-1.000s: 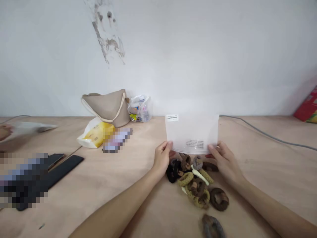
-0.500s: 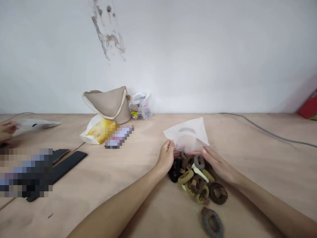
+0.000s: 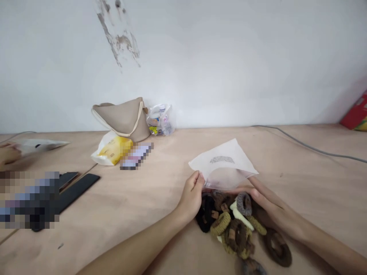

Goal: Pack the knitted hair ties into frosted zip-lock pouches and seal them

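A frosted plastic zip bag (image 3: 223, 162) lies nearly flat on the wooden table, its mouth toward me. My left hand (image 3: 192, 196) pinches the bag's near left edge. My right hand (image 3: 268, 208) holds the near right edge, fingers closed along it. Just in front of the bag's mouth, between my hands, sits a pile of fuzzy hair ties (image 3: 232, 225) in brown, olive, black, grey and cream. One dark brown hair tie (image 3: 276, 248) lies apart at the right, under my right forearm.
A beige bag (image 3: 123, 118), a yellow-and-white plastic bag (image 3: 110, 151) and a small clear bag of items (image 3: 160, 120) stand by the wall. Black flat objects (image 3: 76, 187) lie at left. Another person's hand (image 3: 8, 152) holds a bag at far left. A grey cable (image 3: 309, 145) crosses the right.
The bag was held upright above the hair ties; now it is lowered flat onto the table, mouth at the pile. Both hands stayed on its edges.
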Demonstrator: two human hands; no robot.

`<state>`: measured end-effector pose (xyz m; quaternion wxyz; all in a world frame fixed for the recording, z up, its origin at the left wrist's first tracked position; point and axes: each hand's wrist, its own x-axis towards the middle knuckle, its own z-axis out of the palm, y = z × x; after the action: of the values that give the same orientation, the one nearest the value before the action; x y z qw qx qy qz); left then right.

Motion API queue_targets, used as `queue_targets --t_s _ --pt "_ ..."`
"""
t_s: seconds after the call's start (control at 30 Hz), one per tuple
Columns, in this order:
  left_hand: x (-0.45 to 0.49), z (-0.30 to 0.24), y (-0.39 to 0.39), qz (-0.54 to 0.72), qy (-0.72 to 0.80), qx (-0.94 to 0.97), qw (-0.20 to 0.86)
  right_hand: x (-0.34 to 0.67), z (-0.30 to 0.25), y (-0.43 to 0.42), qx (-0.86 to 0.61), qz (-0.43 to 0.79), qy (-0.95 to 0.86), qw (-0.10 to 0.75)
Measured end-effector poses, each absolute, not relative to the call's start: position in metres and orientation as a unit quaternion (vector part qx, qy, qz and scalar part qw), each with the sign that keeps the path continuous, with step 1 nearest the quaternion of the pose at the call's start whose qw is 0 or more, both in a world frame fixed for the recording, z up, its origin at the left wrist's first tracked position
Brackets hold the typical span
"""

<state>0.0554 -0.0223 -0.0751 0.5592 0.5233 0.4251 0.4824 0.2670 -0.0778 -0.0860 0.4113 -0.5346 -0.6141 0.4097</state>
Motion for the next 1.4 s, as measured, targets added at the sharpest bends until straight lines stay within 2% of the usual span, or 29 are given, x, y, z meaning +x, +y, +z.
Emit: queue_targets --t_s 0.13,0.43,0.63,0.83,0.97,1.13,1.4 --pt "0.044 -0.068 -0.028 0.454 0.423 0.546 0.562 0.276 -0.082 -0.093 -0.512 0.463 -0.613 0.384" --pt "0.031 -0.06 -0.025 0.469 0.513 0.554 0.458 0.284 -0.092 -0.073 -0.643 0.295 -0.524 0.474" --pt "0.034 -0.057 -0.025 0.416 0.527 0.662 0.331 0.279 -0.086 -0.063 -0.642 0.258 -0.564 0.451" --pt "0.039 -0.057 -0.008 0.415 0.45 0.764 0.205 0.265 -0.076 -0.05 -0.591 0.28 -0.648 0.391" --pt "0.039 -0.056 0.005 0.375 0.407 0.803 0.219 0.263 -0.078 -0.039 -0.584 0.272 -0.678 0.354" --pt "0.041 -0.057 0.015 0.33 0.378 0.823 0.267 0.269 -0.083 -0.033 -0.592 0.217 -0.694 0.349" --pt "0.039 -0.061 0.018 0.326 0.357 0.825 0.292 0.278 -0.084 -0.035 -0.573 0.259 -0.696 0.346"
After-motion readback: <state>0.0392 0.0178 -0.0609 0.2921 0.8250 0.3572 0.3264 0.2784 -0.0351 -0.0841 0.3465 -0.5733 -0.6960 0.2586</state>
